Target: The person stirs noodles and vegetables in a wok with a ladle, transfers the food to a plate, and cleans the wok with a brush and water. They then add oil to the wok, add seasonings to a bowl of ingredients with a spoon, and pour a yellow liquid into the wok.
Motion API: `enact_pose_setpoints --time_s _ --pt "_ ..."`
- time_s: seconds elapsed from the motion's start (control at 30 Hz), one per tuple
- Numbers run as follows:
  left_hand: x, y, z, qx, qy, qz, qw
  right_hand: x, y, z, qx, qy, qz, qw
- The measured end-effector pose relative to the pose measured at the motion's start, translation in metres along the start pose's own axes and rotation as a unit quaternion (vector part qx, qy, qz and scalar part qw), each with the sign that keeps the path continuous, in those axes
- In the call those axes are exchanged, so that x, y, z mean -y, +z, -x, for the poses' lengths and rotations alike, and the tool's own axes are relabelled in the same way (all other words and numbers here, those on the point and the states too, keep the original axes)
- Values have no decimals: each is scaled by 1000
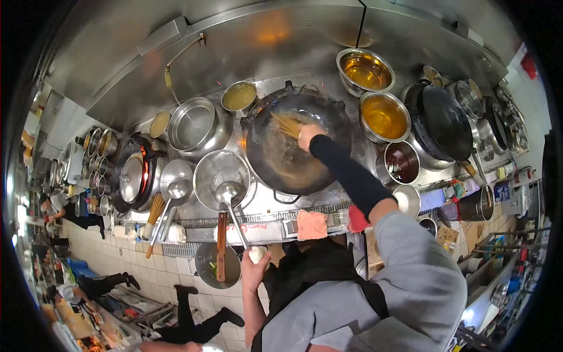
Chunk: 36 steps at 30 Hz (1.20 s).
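My right hand (309,137) is closed round a bamboo wok brush (286,125), its bristles spread inside a large dark wok (334,158). Cloudy water lies in the wok, blurred around the brush. Lower down, my left hand (254,271) grips a ladle (230,192) by the white end of its handle. The ladle's bowl rests over a round wire strainer (205,176). Beside the ladle, a wooden handle (221,246) reaches down from the strainer over a pot (205,264).
Two steel bowls of yellow liquid (368,70) (385,117) and a pot of dark red liquid (402,163) stand right of the wok. A perforated skimmer (176,176) and another brush (155,211) lie left. A pink cloth (312,224) sits on the front edge. Other people (199,322) are behind.
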<state>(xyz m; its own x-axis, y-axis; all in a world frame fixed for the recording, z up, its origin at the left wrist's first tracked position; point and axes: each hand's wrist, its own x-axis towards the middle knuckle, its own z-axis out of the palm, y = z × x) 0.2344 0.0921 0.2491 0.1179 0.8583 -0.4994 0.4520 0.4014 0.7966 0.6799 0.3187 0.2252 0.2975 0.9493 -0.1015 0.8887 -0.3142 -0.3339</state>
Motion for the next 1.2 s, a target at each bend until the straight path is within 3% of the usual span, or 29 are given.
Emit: enact_pose_setpoints --time_s 0.13,0.2,0.27,0.33,0.4,0.43,0.53,0.6,0.67,0.73,0.8,0.87,0.9,0.93,1.0,1.03,1.1,1.17,1.2 --pt "-30 4 0 27 8 -20 999 -5 46 81 29 -49 -39 998" --pt "-19 0 0 -1 14 0 1000 -15 2 143 78 -65 -16 995" --pt "-4 -9 6 -35 36 39 998 -58 -31 157 155 -86 84 981" --pt "-4 -17 12 -60 25 34 997 -91 -72 133 171 -86 189 963" --pt "5 -25 11 -43 20 44 998 -103 -79 75 18 -71 185 980" --pt "11 -23 5 -36 25 41 998 -107 -72 30 33 -84 169 982" --pt "4 -16 -2 -3 32 -12 999 -49 -25 -15 87 -74 136 984" --pt "-13 -19 -1 12 67 -65 996 -20 15 14 9 -79 40 996" --pt "-5 -26 1 9 48 -13 999 -14 32 57 54 -70 54 995" --pt "24 -40 5 -16 33 36 999 -1 -10 118 98 -61 64 991" --pt "40 -58 9 -23 16 76 997 -20 -27 134 102 -53 183 976" --pt "43 -69 14 -40 -5 73 997 -31 -40 99 42 5 152 987" --pt "44 -71 12 -31 2 83 996 -41 -20 65 -48 25 134 989" --pt "47 -73 8 -21 13 67 997 -28 -18 45 -60 52 104 991" --pt "48 -76 -8 -1 42 36 998 9 13 21 9 135 71 988" --pt "42 -78 -12 4 45 21 999 15 67 11 -27 141 66 987" --pt "29 -85 -11 16 47 32 998 85 69 61 -26 159 30 986" --pt "35 -92 -20 19 54 52 997 106 99 97 -55 135 -48 988" --pt "37 -98 -17 13 50 58 997 127 73 117 1 171 -80 982"
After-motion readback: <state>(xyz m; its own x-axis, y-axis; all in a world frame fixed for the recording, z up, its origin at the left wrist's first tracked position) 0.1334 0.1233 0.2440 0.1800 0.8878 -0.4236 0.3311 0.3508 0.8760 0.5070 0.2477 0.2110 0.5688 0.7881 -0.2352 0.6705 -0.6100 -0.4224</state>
